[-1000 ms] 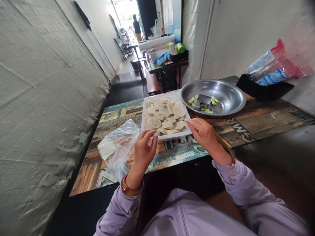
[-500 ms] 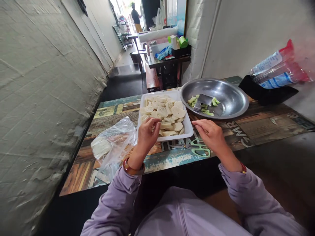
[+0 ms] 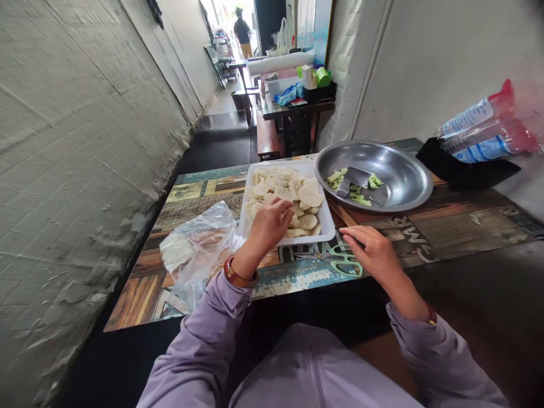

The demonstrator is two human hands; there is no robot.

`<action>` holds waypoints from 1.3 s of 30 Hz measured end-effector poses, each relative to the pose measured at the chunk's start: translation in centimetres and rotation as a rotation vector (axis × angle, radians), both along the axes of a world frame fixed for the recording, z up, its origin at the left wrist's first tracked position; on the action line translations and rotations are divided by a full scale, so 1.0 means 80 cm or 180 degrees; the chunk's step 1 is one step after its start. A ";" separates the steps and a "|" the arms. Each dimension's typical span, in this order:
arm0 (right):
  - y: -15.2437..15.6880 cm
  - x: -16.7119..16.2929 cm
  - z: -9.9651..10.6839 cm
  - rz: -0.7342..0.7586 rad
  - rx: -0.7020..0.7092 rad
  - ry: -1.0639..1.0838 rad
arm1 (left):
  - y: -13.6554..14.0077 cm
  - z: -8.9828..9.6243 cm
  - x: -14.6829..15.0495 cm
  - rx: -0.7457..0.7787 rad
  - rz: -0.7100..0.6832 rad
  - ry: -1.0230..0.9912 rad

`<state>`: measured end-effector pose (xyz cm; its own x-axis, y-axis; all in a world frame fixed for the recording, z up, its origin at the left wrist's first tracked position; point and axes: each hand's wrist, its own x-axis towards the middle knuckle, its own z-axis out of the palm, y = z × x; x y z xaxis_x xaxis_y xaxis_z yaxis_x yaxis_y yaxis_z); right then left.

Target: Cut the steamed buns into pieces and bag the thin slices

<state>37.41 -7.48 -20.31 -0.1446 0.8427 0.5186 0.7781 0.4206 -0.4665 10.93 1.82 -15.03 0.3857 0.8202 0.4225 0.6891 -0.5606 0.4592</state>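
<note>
A white plastic tray (image 3: 329, 226) is heaped with pale, thick-cut slices (image 3: 310, 196) of a food I cannot name for certain. My left hand (image 3: 270, 224) hovers over the tray's front part, fingers loosely bent and apart, with nothing visible in them. It hides some slices. To the right of the tray, my right hand (image 3: 374, 249) is held above the table with fingers stretched out and thumb apart, holding nothing. Just under its fingertips lie scissors (image 3: 346, 267) with light green handles, blades pointing left.
A steel bowl (image 3: 408, 195) behind right holds green scraps (image 3: 361, 199) and a flat metal tool (image 3: 358, 177). Left of the tray lies a clear plastic bag (image 3: 199, 249) with something white inside. A black holder (image 3: 484, 173) with wrapped packs stands right. A person (image 3: 242, 31) stands far back.
My left hand has moved right, further over the slices. My right hand has lowered slightly toward the scissors. The view has shifted a little.
</note>
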 end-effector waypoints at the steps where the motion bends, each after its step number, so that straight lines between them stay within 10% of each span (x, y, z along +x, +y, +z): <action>1: 0.000 0.000 0.002 -0.0017 0.0031 0.0000 | -0.001 -0.002 0.001 -0.0005 -0.0005 0.0025; 11: -0.015 -0.016 0.002 0.0042 0.0111 0.0245 | 0.024 0.013 -0.027 0.0196 0.0415 -0.0220; 23: -0.051 -0.023 -0.040 -0.0019 -0.0092 0.0199 | 0.046 0.008 -0.006 0.0423 0.0154 0.1248; 39: -0.031 0.043 -0.035 -0.0615 0.0050 -0.0184 | 0.031 -0.007 -0.026 0.0559 0.0542 0.0388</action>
